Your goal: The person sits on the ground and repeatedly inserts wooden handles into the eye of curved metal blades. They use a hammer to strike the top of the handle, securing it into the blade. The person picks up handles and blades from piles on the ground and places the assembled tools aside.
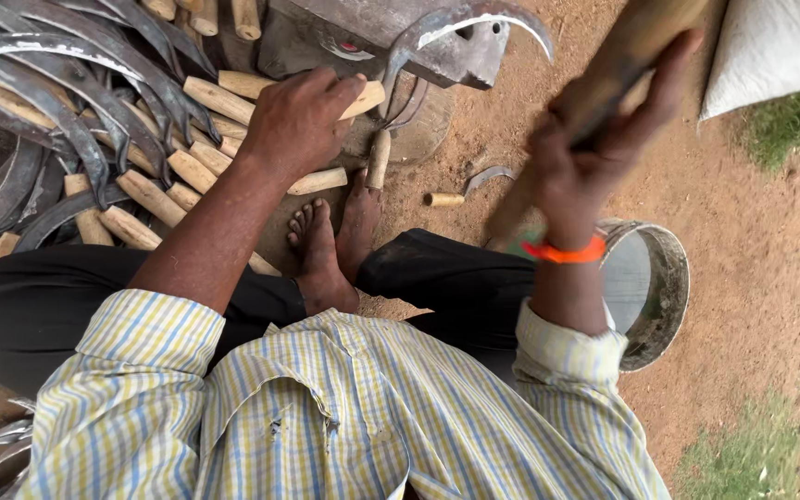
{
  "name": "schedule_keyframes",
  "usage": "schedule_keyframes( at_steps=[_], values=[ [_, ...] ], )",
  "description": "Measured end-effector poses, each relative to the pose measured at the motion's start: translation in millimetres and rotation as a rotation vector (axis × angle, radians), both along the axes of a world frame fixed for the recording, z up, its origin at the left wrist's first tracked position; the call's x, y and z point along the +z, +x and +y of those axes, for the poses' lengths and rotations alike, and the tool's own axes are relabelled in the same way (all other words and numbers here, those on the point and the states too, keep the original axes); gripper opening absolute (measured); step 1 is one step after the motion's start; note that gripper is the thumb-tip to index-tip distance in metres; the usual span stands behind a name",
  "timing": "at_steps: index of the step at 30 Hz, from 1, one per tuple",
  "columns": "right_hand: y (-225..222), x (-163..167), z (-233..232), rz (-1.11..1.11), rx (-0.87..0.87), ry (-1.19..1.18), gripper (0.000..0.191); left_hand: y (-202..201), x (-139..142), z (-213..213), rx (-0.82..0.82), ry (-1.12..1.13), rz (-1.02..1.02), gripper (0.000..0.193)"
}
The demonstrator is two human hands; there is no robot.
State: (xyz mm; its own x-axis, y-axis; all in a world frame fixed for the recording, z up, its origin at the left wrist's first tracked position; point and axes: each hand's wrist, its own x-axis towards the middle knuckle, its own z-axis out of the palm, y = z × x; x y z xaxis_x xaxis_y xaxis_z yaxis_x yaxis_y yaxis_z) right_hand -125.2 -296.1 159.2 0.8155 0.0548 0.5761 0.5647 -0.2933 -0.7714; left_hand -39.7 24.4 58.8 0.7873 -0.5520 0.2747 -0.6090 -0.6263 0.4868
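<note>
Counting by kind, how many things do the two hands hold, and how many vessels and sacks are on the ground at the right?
Sickle, in left hand: 1
Wooden shaft, in right hand: 1
Metal bucket: 1
White sack: 1
Total: 4

Open-air blacksmith's workshop, bare dirt ground [752, 241], heap of wooden-handled sickles [67, 102], iron anvil [400, 37], metal basin [650, 287] nearby

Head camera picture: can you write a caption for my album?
Left hand steadies a sickle on the metal block while the right hand holds a wooden handle.
</note>
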Motion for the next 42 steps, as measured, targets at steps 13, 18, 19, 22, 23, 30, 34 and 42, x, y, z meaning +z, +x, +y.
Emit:
schedule_keyframes(
  at_steps=[13,18,19,22,23,30,34,42],
  values=[
    [8.3,-3.8,6.9,0.036,-0.088,-0.202,0.097,5.3,-6.3,-5.8,0.022,-0.028,-0.065,0.051],
    [20.5,-25.6,7.6,0.151,-0.041,-0.344,0.097,6.1,-3.0,-7.3,0.022,-0.029,-0.085,0.053],
    [19.1,-22.0,7.6,0.232,-0.013,-0.387,0.096,5.1,-2.5,-6.8,0.016,-0.017,-0.076,0.053],
    [6.2,-1.2,12.5,0.230,0.023,-0.273,0.093,3.5,-1.8,-4.9,0.015,-0.008,-0.062,0.054],
    [2.4,4.9,16.6,0.185,0.024,-0.201,0.092,3.9,-1.7,-5.5,0.018,-0.017,-0.063,0.055],
    [12.9,6.2,49.1,0.245,-0.152,-0.419,0.096,8.1,-0.4,-9.7,0.028,-0.035,-0.109,0.053],
    [2.7,22.2,30.3,0.285,-0.136,-0.355,0.089,-5.9,1.3,0.5,0.043,-0.014,-0.066,0.049],
    [27.1,4.8,50.7,0.131,-0.128,-0.522,0.099,-24.5,9.7,11.0,0.082,-0.012,-0.090,0.046]
  ],
)
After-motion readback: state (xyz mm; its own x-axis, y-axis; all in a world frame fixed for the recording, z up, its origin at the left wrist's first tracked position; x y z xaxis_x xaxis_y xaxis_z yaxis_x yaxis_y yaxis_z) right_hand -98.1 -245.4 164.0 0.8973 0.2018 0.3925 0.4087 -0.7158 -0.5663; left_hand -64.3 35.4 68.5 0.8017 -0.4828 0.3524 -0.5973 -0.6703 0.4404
